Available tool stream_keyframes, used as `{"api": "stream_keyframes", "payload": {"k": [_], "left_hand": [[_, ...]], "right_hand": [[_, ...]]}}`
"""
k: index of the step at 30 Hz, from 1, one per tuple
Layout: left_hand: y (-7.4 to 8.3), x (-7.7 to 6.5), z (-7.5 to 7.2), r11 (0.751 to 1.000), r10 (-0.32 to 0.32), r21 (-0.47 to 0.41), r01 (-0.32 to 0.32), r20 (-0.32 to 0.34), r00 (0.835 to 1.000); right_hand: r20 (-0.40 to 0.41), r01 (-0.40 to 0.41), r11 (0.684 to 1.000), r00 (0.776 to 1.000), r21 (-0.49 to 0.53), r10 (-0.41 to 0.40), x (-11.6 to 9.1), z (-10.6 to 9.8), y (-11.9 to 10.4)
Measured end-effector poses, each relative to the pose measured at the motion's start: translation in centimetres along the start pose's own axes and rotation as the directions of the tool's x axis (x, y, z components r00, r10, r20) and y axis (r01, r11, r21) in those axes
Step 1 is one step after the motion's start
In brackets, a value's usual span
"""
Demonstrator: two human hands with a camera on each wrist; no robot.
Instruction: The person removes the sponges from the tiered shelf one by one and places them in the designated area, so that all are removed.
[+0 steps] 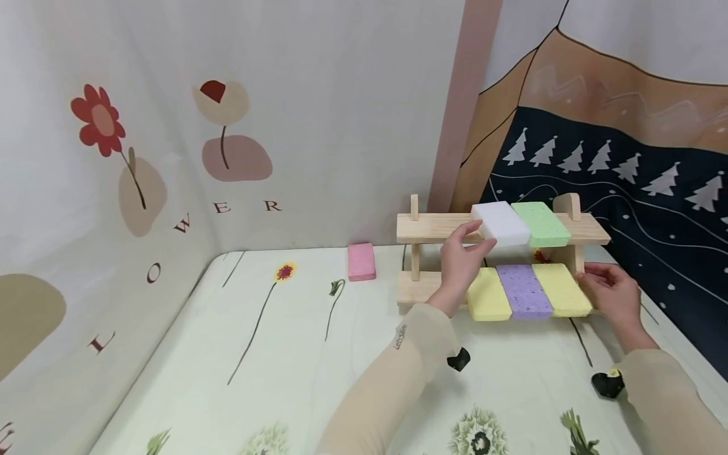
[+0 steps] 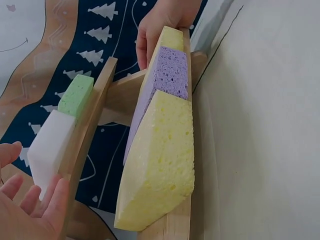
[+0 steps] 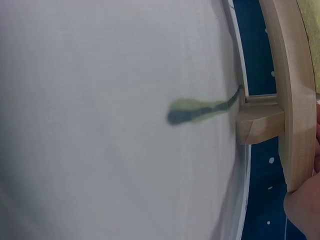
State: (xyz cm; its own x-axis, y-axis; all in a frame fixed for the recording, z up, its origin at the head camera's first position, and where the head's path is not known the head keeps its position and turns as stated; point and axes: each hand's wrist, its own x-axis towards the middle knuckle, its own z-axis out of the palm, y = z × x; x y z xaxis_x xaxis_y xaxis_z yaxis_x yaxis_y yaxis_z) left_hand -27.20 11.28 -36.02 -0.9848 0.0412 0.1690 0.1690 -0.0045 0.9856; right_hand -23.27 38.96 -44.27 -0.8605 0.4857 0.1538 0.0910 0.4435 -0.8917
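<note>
A two-tier wooden rack (image 1: 435, 227) holds flat sponges on both shelves. On the upper shelf lie a white sponge (image 1: 500, 222) and a green sponge (image 1: 541, 222). Below them, a purple sponge (image 1: 524, 291) sits between a left yellow sponge (image 1: 489, 294) and a right yellow sponge (image 1: 562, 289). My left hand (image 1: 459, 262) is at the white sponge's left end, thumb and fingers spread apart, fingertips right at its edge in the left wrist view. With my right hand (image 1: 613, 292) I grip the rack's right end at the lower shelf; some fingers are hidden behind it.
A pink sponge (image 1: 361, 261) lies on the flower-print cloth (image 1: 188, 341) left of the rack, near the back wall. Printed curtains (image 1: 341, 126) rise behind and at the left. A dark tree-print cloth (image 1: 660, 234) hangs at the right.
</note>
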Motion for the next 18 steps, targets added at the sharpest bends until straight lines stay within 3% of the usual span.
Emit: {"api": "stream_keyframes", "payload": {"k": [10, 18], "left_hand": [[-0.4, 0.8, 0.7, 0.996, 0.077, 0.035, -0.076, -0.013, 0.997], [-0.6, 0.9, 1.2, 1.0, 0.029, 0.012, -0.029, -0.005, 1.0]], "right_hand": [[0.003, -0.022, 1.0, 1.0, -0.003, 0.022, 0.2, 0.0, 0.0], [0.011, -0.032, 0.999, 0.999, 0.004, 0.032, 0.1, -0.1, -0.2]]}}
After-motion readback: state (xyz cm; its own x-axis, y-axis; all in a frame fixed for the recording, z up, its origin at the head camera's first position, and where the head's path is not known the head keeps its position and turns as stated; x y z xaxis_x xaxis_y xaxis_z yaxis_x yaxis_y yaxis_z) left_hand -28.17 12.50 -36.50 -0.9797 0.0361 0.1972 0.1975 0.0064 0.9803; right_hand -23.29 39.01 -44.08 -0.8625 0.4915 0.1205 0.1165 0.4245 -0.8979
